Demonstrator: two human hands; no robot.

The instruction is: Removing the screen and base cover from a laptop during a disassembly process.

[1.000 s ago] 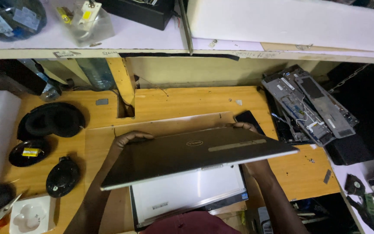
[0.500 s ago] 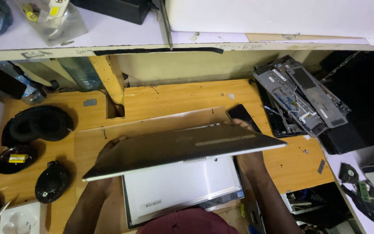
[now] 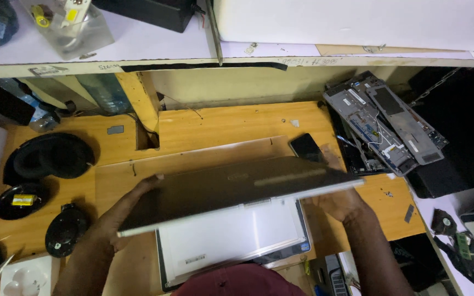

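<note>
Laptop lid held mid-air above white panel. Left hand at 8 o'clock, right hand at 3; fingers underneath, spread indeterminate. Black dish at 9 holds yellow part.

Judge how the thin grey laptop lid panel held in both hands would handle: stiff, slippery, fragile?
The thin grey laptop lid panel spans both hands unsagged, so it is probably stiff. Left hand and right hand grip opposite edges; its smooth surface may be slippery. Its thinness suggests it bends or cracks under pressure.
</note>
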